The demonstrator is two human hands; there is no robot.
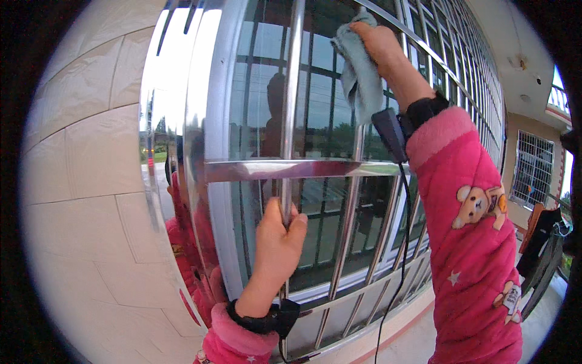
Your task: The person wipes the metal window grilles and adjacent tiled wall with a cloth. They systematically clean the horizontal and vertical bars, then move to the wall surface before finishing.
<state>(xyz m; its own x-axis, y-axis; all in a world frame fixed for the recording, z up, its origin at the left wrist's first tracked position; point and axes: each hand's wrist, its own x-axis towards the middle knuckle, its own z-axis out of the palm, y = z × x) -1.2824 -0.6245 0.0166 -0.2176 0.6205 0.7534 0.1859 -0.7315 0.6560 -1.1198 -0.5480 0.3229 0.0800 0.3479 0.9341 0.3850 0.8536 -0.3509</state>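
A grille of polished metal bars stands in front of a glass window [313, 132] with a pale frame. My left hand [279, 236] is wrapped around an upright bar [291, 109], just below the flat horizontal rail [300, 169]. Higher up and to the right, my right hand [375, 43] grips a grey-green cloth [361, 77] against another upright bar [358, 141]. The cloth hangs down along that bar and hides part of it. Both wrists wear black straps with small black devices, and a cable [406, 218] trails down from the right one.
Left of the window are a shiny metal frame post [195, 136] and a tiled wall [86, 182]. The grille [464, 59] runs on to the right. Dark cloth items [541, 241] hang at the far right, near a second barred window [533, 168].
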